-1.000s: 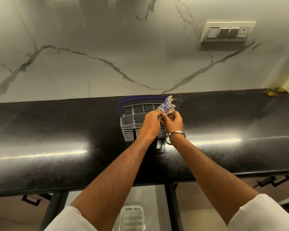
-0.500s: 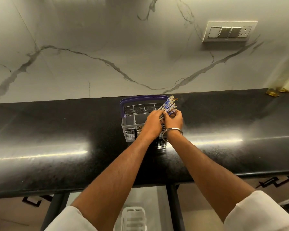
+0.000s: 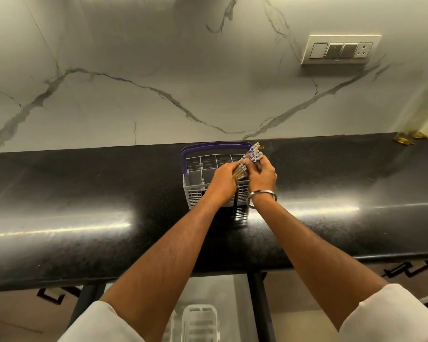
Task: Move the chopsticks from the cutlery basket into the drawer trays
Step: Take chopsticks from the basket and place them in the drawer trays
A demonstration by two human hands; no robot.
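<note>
Black shiny counter (image 3: 84,206) w/ bright light streaks. White marble wall (image 3: 134,70) behind, grey veins. Switch plate (image 3: 339,49) on wall, upper right. Gold bits (image 3: 405,139) at counter's far right corner. Black handles (image 3: 410,267) under counter's front edge.

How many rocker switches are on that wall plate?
3, side by side on the switch plate at the upper right of the marble wall: left, middle, right. A socket sits beside them.
</note>
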